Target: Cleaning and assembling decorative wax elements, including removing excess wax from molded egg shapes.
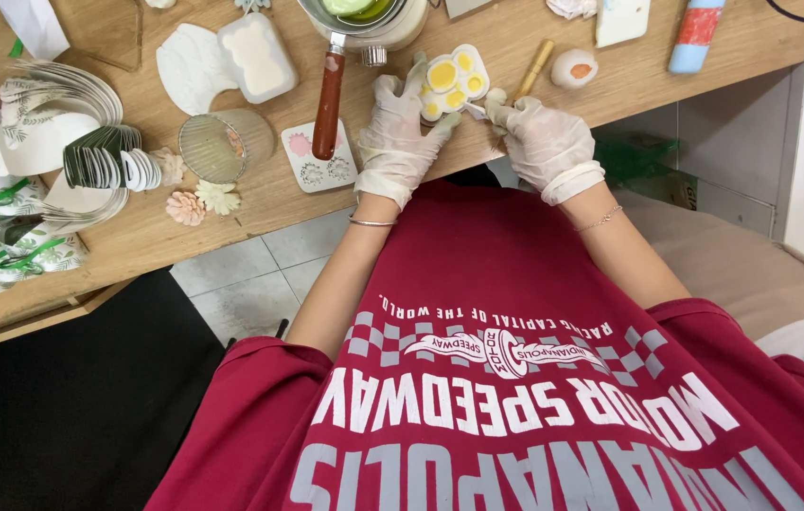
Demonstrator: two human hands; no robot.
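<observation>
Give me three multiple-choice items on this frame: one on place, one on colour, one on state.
1. Where is the pan with the red-brown handle?
A. On the wooden table
B. On the floor
C. On the person's lap

2. What colour are the pads of the paw-shaped piece?
A. Blue
B. Yellow
C. Black

3. What covers both hands?
A. Nothing
B. Thick oven mitts
C. Thin pale gloves

1 A: it lies on the wooden table beside a ribbed glass.
2 B: yellow pads on a white piece.
3 C: left hand and right hand are gloved, both touching the piece.
</observation>
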